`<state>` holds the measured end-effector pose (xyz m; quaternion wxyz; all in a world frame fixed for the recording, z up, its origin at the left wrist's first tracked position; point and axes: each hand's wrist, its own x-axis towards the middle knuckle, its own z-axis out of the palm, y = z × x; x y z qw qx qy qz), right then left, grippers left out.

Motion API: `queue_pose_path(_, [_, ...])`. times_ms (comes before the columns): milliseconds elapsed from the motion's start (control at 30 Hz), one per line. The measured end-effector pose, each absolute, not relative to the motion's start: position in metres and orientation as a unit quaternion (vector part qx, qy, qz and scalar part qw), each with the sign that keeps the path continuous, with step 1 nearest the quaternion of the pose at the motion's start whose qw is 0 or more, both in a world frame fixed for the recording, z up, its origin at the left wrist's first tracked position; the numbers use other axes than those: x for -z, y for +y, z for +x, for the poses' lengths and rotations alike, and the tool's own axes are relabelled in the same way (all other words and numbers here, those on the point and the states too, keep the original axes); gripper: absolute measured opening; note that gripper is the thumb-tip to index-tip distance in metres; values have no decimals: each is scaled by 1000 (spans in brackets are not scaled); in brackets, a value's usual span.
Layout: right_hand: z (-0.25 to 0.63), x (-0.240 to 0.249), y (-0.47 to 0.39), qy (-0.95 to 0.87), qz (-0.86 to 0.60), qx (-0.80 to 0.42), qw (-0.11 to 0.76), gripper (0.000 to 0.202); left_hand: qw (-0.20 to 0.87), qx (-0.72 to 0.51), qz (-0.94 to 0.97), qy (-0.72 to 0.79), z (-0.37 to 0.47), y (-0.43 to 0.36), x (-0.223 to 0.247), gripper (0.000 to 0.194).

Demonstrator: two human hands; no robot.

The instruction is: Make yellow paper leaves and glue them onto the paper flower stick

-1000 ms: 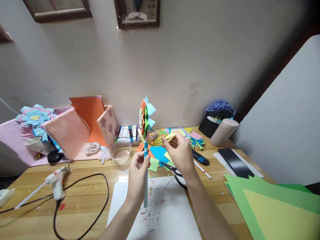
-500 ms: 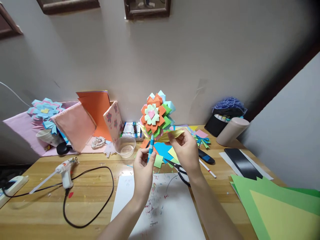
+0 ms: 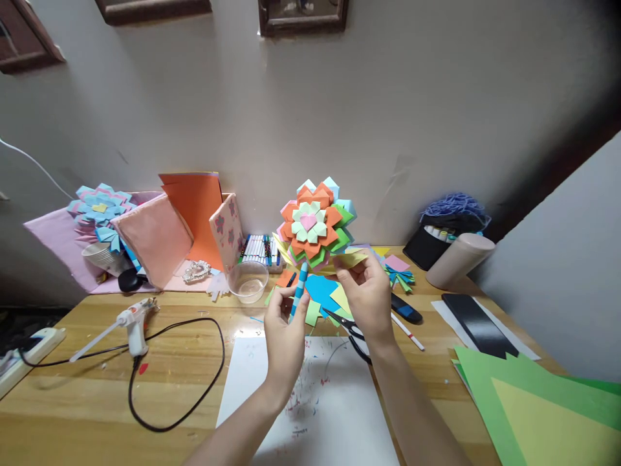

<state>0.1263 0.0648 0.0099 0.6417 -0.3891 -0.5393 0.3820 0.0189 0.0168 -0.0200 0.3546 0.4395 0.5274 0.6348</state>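
A layered paper flower (image 3: 317,236) of orange, green, pink and pale blue petals stands upright above the desk, with a pink heart at its centre. My left hand (image 3: 285,336) is closed around its blue striped stem (image 3: 300,285), thumb and fingers pinching it below the bloom. Just under the petals on the right, my right hand (image 3: 366,294) pinches a yellow paper piece (image 3: 350,260) between thumb and fingers. Whether that piece is joined to the stem I cannot tell. Black scissors (image 3: 358,340) lie beneath my right wrist, partly covered.
White paper (image 3: 242,382) with coloured specks lies below my hands. A glue gun (image 3: 137,327) and its looping cord are on the left. Coloured scraps (image 3: 320,291), a clear bowl (image 3: 248,281) and markers (image 3: 257,249) sit behind. Right: a black phone (image 3: 478,323), green sheets (image 3: 543,395).
The whole view has shifted, so most things appear slightly further right. The flower's face is turned a little more towards me. Both hands keep their holds.
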Motion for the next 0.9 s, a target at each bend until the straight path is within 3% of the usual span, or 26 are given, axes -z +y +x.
queue_pose_path(900, [126, -9, 64, -550, -385, -395, 627, 12, 317, -647, 428, 546, 17, 18, 21, 17])
